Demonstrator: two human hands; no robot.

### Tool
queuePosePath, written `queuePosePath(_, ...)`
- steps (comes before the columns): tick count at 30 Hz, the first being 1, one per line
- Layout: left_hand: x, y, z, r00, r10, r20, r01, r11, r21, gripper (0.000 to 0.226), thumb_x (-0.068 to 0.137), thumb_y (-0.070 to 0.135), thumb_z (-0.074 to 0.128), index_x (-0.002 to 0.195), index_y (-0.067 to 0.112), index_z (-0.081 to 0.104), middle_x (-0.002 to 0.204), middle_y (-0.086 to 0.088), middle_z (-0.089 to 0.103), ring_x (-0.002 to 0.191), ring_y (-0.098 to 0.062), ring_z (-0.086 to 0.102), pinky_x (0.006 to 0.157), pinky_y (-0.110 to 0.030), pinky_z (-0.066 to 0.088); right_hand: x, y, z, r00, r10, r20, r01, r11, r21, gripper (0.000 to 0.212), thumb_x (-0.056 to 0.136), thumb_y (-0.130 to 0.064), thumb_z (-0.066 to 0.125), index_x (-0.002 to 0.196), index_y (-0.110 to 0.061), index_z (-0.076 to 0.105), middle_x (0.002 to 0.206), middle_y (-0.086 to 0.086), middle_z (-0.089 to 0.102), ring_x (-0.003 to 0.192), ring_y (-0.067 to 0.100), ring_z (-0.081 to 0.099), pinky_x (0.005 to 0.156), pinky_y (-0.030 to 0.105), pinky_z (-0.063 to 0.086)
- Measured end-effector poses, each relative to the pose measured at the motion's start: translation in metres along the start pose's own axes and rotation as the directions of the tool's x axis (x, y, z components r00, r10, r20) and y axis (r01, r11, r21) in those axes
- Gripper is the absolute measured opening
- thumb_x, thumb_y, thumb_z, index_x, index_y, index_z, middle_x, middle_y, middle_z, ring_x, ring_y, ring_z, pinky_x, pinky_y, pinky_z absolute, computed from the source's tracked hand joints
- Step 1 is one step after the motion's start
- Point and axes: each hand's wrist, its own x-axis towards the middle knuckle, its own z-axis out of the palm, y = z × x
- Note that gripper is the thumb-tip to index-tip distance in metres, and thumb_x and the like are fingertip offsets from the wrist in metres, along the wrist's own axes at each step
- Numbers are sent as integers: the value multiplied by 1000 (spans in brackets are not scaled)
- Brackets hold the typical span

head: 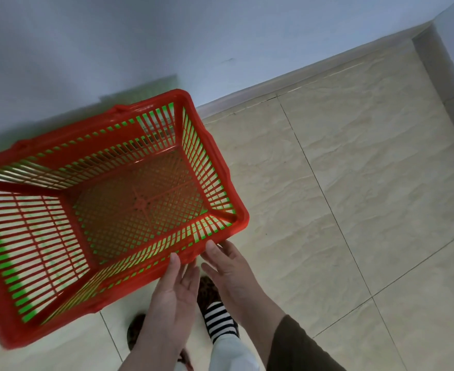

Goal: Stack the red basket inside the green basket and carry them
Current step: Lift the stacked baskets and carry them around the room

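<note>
The red slatted plastic basket [97, 210] sat nested inside the green plastic basket [3, 266], of which only strips of bright green showed through the red slats and mesh floor. The pair stood on the floor of pale beige tiles [354, 170], close against the white wall [113, 36], with the near long rim toward the person. Stacking looked done; lifting was what remained.

Both hands were at that near rim. The left hand [175, 290] was open, fingers straight and together, its fingertips touching or just short of the rim's edge. The right hand [228, 266] was likewise open with fingers loosely spread, its fingertips at the rim near the right corner. Neither hand gripped anything.

Judged from their thin open lattice, the baskets would be light and fairly stiff, flexing a little at the walls, with smooth plastic that could slip under flat fingers. The thick rolled rim, or the folded handles [118, 108] lying along the far side, seemed the surest places to take hold, ideally catching both rims so the green one came along.

Below the hands were a striped sock [218, 319] and patterned slippers [207, 287].
</note>
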Motion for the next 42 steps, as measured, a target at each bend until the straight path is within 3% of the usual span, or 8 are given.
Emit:
queuePosePath(6, 9, 2, -3, 1000, 14, -3, -14, 998, -57, 52, 89, 18, 66, 140, 8, 61, 136, -13, 71, 117, -20, 72, 100, -34, 55, 9, 7, 9, 999, -36, -34, 38, 997, 74, 43, 95, -21, 72, 132, -3, 61, 129, 15, 74, 121, 31, 70, 110, 45, 52)
queuePosePath(13, 14, 0, -11, 998, 57, -29, -58, 998, -1, 54, 89, 20, 68, 142, 10, 58, 134, -12, 72, 118, -20, 73, 94, -30, 59, 17, 13, 8, 995, -87, -56, 88, 996, 15, 39, 99, -22, 68, 132, -3, 61, 128, 17, 74, 119, 33, 71, 109, 49, 52)
queuePosePath(20, 12, -1, -7, 997, 60, -38, -59, 998, 12, 41, 97, 17, 64, 138, 11, 60, 132, -12, 73, 117, -22, 73, 97, -33, 59, 18, 15, 8, 995, -93, -44, 95, 994, 45, 41, 100, -23, 67, 135, -3, 59, 131, 17, 72, 121, 31, 71, 110, 49, 52)
queuePosePath(25, 3, 8, -18, 1000, 10, -29, -11, 1000, -11, 64, 86, 31, 71, 147, 19, 55, 142, -8, 66, 129, -25, 63, 106, -38, 49, 10, 17, 11, 999, -41, -5, 41, 999, -24, 54, 95, -43, 68, 141, -18, 55, 135, 0, 72, 134, 20, 60, 121, 46, 35)
queuePosePath(27, -5, 15, -29, 999, 21, -43, -22, 999, -30, 68, 83, 34, 70, 148, 20, 55, 138, -4, 64, 130, -23, 59, 103, -36, 48, 4, 25, 18, 999, -4, 48, 6, 999, -52, 60, 94, -48, 67, 145, -21, 51, 140, -6, 69, 139, 16, 54, 122, 44, 30)
queuePosePath(32, -21, 40, -69, 993, 95, -74, -100, 993, -63, 57, 84, 34, 65, 139, 20, 61, 136, -2, 62, 142, -23, 52, 113, -37, 41, -6, 53, 49, 989, 98, 111, -94, 995, -38, 62, 91, -43, 71, 146, -20, 52, 143, -7, 66, 139, 14, 52, 117, 37, 36)
queuePosePath(36, -25, 58, -90, 981, 178, -82, -183, 982, -55, 40, 86, 34, 62, 125, 25, 66, 132, -2, 67, 137, -20, 57, 118, -40, 37, -8, 72, 75, 982, 131, 138, -130, 991, -14, 56, 92, -36, 70, 143, -18, 54, 141, -2, 68, 138, 18, 56, 122, 44, 34)
queuePosePath(42, -19, 72, -109, 968, 222, -117, -234, 967, -98, 60, 89, 33, 63, 147, 18, 56, 151, -9, 60, 141, -23, 55, 118, -41, 40, -5, 89, 97, 981, 129, 148, -129, 992, -6, 60, 88, -33, 75, 142, -16, 56, 139, 4, 70, 132, 22, 62, 118, 43, 40)
